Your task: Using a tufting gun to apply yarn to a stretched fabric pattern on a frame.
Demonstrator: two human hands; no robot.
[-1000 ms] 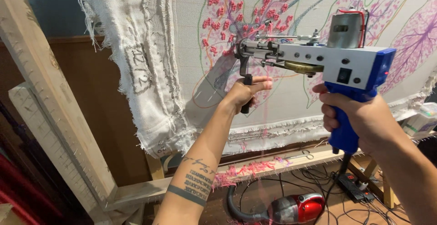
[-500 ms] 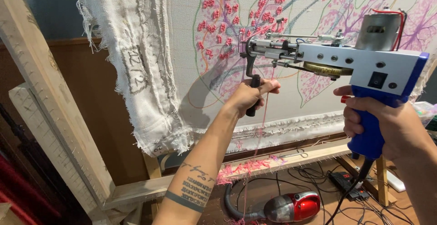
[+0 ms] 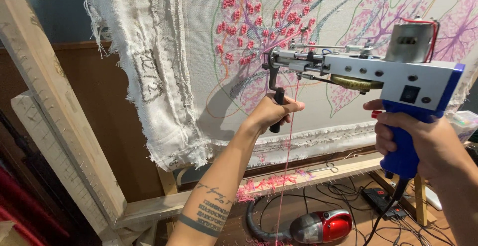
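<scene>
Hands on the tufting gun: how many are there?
2. The left hand holds the black front handle; the right hand holds the blue rear handle of the tufting gun.

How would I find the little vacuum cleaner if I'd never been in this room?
Start at the big stretched cloth with pink leaf shapes, then look below its wooden frame to the floor. The vacuum cleaner lies there among black cables. It is the only shiny red and grey thing there, with a grey hose curling off its left end.
</scene>
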